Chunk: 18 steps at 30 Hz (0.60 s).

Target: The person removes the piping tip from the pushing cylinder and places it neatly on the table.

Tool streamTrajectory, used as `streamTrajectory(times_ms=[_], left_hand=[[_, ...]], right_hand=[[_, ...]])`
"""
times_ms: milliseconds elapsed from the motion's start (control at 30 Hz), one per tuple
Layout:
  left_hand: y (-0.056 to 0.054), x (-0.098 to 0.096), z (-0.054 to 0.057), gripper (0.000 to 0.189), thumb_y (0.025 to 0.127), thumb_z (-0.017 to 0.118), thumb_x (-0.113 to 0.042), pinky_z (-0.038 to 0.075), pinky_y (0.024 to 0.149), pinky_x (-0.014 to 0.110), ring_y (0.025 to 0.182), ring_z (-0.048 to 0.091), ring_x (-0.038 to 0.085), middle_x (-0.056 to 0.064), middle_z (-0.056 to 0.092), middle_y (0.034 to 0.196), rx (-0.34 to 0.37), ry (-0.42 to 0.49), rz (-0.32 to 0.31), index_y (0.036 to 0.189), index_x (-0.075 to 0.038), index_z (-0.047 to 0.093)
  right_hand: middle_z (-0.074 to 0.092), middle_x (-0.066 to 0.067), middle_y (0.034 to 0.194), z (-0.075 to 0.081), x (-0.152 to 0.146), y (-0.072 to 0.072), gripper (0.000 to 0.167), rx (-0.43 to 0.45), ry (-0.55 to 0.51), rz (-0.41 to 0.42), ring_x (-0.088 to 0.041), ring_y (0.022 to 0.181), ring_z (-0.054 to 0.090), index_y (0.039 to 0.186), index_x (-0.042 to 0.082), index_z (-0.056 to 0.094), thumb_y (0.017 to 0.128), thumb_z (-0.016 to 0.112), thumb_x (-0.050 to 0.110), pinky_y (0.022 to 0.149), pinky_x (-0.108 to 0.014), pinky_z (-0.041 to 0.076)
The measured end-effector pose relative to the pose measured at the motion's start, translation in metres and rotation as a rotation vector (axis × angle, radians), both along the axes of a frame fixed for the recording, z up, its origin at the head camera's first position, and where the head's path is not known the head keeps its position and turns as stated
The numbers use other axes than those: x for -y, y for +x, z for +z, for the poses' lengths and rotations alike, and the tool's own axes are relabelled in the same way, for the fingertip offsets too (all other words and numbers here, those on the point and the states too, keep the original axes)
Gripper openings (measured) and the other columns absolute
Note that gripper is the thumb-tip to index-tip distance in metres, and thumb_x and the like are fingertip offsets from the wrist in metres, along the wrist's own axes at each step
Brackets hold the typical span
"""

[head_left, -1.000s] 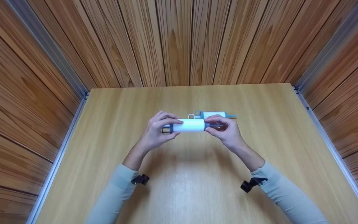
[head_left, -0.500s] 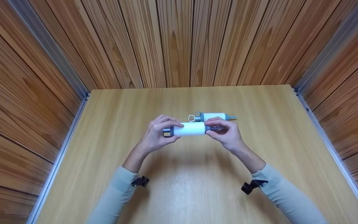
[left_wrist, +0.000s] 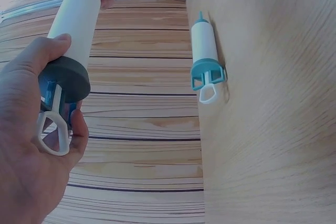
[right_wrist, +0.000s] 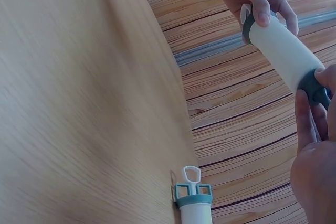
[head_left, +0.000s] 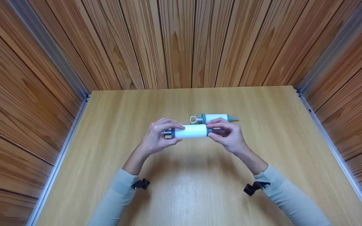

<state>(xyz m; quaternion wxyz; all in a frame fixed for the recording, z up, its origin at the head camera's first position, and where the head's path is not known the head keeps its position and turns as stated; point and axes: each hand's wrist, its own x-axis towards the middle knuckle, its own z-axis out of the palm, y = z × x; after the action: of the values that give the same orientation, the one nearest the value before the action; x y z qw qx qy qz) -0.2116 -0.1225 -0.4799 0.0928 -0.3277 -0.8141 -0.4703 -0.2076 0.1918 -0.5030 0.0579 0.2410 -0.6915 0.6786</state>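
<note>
Both hands hold a large syringe [head_left: 191, 131] level above the table; it has a white barrel, dark teal end caps and a white ring on its plunger. My left hand [head_left: 159, 135] grips the plunger end, with the thumb on the barrel and the other fingers around the cap and finger loops. At the nozzle end, my right hand [head_left: 228, 134] pinches the teal cap [right_wrist: 312, 85]. The white ring [left_wrist: 54, 134] shows by the left palm. A second syringe [head_left: 216, 118], lighter teal and white, lies on the table just beyond, its nozzle pointing right.
The wooden table [head_left: 181, 188] runs back to a plank wall [head_left: 181, 44]. Metal rails [head_left: 57, 163] border its sides. Each wrist wears a small black camera [head_left: 253, 188].
The held syringe and both hands have shifted slightly toward the person. More of the lying syringe shows behind them. Both grips look the same.
</note>
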Motion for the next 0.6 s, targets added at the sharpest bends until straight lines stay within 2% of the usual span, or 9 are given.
streamTrajectory(times_ms=[100, 233, 433, 600], left_hand=[[0.0010, 0.0006, 0.0005, 0.031, 0.094, 0.091, -0.015, 0.063, 0.104, 0.056, 0.124, 0.075, 0.035, 0.012, 0.084, 0.130, 0.064, 0.018, 0.002, 0.125, -0.013, 0.086], [0.0021, 0.0022, 0.0011, 0.033, 0.094, 0.091, -0.015, 0.061, 0.107, 0.059, 0.127, 0.075, 0.037, 0.013, 0.083, 0.132, 0.114, 0.027, 0.001, 0.126, -0.012, 0.085], [0.0012, 0.0028, -0.0019, 0.034, 0.094, 0.091, -0.015, 0.059, 0.109, 0.056, 0.129, 0.075, 0.038, 0.014, 0.082, 0.134, 0.137, 0.021, 0.002, 0.128, -0.012, 0.084], [0.0023, 0.0020, -0.0033, 0.034, 0.093, 0.092, -0.015, 0.061, 0.107, 0.057, 0.127, 0.075, 0.037, 0.014, 0.083, 0.132, 0.133, 0.027, 0.013, 0.126, -0.012, 0.085]], right_hand=[[0.077, 0.010, 0.125, -0.0005, -0.0005, -0.0012, 0.030, -0.039, -0.024, 0.035, -0.008, 0.117, 0.076, 0.119, -0.013, 0.079, 0.090, 0.078, -0.021, 0.101, -0.026, 0.066], [0.077, 0.010, 0.127, -0.0005, -0.0003, -0.0025, 0.030, -0.084, -0.037, 0.077, -0.008, 0.120, 0.074, 0.118, -0.017, 0.077, 0.088, 0.078, -0.024, 0.103, -0.027, 0.066], [0.075, 0.009, 0.130, -0.0001, -0.0006, -0.0023, 0.029, -0.125, -0.030, 0.109, -0.008, 0.126, 0.070, 0.116, -0.016, 0.077, 0.088, 0.077, -0.025, 0.107, -0.026, 0.064], [0.072, 0.009, 0.130, -0.0016, 0.0002, -0.0030, 0.032, -0.122, -0.011, 0.118, -0.007, 0.124, 0.070, 0.119, -0.021, 0.070, 0.088, 0.075, -0.026, 0.107, -0.025, 0.064]])
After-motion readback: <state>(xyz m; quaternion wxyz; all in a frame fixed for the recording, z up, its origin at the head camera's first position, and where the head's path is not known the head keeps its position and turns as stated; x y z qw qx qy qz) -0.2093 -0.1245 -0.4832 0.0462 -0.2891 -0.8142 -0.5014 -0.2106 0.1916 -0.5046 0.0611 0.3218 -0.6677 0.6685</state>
